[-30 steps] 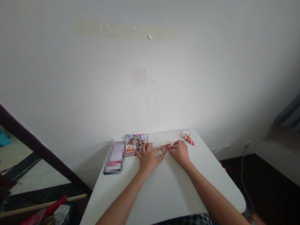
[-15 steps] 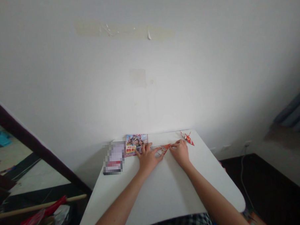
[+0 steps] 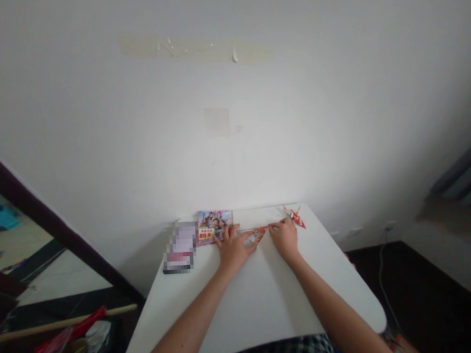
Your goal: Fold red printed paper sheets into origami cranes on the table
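A folded piece of red and white printed paper (image 3: 260, 231), roughly triangular, lies on the white table between my hands. My left hand (image 3: 234, 249) is spread over it, thumb and forefinger pressing its left part, while other fingers reach the edge of a colourful printed leaflet (image 3: 216, 220). At the paper's right tip, my right hand (image 3: 285, 238) has its thumb and fingers pinched together on the point. Just beyond the right hand sits a folded red and white paper figure (image 3: 297, 217) with pointed ends.
The white table (image 3: 260, 310) stands against a wall (image 3: 295, 116). A blurred-out, phone-like object (image 3: 181, 246) rests left of the leaflet. Beside the table on the left are a dark-framed mirror (image 3: 66, 225) and a wooden stick (image 3: 62, 324); a cable (image 3: 381, 274) hangs at the right.
My right hand has shifted very slightly right at the paper's tip. The left hand and the folded paper stay practically where they were.
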Demonstrator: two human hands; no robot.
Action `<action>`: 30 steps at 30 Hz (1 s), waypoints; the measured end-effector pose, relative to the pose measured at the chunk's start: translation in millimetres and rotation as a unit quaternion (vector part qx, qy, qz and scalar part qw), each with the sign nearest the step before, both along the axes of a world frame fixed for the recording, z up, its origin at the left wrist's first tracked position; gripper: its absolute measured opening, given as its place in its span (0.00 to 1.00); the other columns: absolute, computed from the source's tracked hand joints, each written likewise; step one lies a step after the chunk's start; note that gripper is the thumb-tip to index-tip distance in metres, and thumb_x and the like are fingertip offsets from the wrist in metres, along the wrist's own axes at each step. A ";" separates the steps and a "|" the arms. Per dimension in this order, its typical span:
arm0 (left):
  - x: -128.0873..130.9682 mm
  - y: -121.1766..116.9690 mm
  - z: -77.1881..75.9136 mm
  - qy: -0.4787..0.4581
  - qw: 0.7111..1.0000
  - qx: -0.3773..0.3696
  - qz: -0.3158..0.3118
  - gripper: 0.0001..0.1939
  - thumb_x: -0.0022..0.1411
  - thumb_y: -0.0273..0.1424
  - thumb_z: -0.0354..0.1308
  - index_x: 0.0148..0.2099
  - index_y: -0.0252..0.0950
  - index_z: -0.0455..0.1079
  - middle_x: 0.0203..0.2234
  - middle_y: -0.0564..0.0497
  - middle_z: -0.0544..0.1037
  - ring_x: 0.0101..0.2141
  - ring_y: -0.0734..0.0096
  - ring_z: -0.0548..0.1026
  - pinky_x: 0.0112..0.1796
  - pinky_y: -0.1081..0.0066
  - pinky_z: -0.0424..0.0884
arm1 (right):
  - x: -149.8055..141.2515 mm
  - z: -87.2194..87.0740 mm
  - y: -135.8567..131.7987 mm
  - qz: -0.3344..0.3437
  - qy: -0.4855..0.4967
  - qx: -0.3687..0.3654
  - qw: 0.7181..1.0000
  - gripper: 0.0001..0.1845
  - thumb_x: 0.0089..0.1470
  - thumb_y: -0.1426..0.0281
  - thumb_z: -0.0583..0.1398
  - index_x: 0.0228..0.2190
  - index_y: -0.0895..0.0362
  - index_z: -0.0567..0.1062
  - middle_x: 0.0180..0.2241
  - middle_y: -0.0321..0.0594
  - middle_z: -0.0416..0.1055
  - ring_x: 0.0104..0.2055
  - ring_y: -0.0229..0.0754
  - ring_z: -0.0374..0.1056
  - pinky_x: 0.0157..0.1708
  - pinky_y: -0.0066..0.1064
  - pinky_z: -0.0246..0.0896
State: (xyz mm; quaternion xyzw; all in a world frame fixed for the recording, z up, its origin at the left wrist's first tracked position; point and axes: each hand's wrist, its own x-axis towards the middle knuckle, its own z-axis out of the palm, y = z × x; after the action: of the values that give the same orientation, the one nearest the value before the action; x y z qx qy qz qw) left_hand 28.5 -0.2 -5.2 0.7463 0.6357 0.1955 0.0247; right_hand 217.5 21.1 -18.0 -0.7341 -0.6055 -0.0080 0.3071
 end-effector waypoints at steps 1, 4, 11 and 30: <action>-0.4 0.4 -1.5 0.000 1.000 0.006 -0.002 0.21 0.58 0.54 0.59 0.54 0.66 0.73 0.64 0.51 0.65 0.65 0.43 0.53 0.59 0.26 0.37 | 0.5 -0.2 0.2 0.002 0.001 -0.001 1.000 0.15 0.60 0.62 0.58 0.40 0.50 0.84 0.42 0.48 0.70 0.50 0.52 0.64 0.50 0.37 0.58; -1.0 1.1 -4.6 0.001 1.000 0.019 -0.005 0.21 0.58 0.55 0.57 0.54 0.65 0.73 0.63 0.52 0.66 0.64 0.42 0.54 0.59 0.26 0.37 | 2.8 -0.7 1.2 0.006 0.002 -0.009 1.000 0.14 0.60 0.62 0.58 0.40 0.49 0.84 0.42 0.47 0.71 0.49 0.51 0.64 0.50 0.36 0.58; 0.2 -0.7 -2.1 0.007 1.000 0.008 0.000 0.21 0.59 0.55 0.56 0.55 0.66 0.72 0.64 0.53 0.65 0.65 0.42 0.53 0.60 0.27 0.37 | 3.5 -0.7 2.5 0.008 0.017 -0.003 1.000 0.14 0.58 0.60 0.60 0.37 0.50 0.85 0.41 0.48 0.71 0.50 0.52 0.64 0.50 0.38 0.57; -0.6 1.2 -4.2 0.004 1.000 0.002 0.001 0.21 0.59 0.56 0.56 0.55 0.66 0.72 0.65 0.52 0.64 0.66 0.41 0.51 0.59 0.26 0.37 | -2.8 8.5 -3.9 0.001 0.006 -0.039 0.999 0.13 0.56 0.58 0.62 0.39 0.48 0.82 0.46 0.45 0.69 0.53 0.51 0.61 0.50 0.37 0.56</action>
State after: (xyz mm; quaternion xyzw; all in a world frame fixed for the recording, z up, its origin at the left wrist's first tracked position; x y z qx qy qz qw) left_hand 27.9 1.0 -9.5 0.7465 0.6363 0.1934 0.0206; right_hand 214.7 17.2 -9.6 -0.7449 -0.6043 0.0203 0.2819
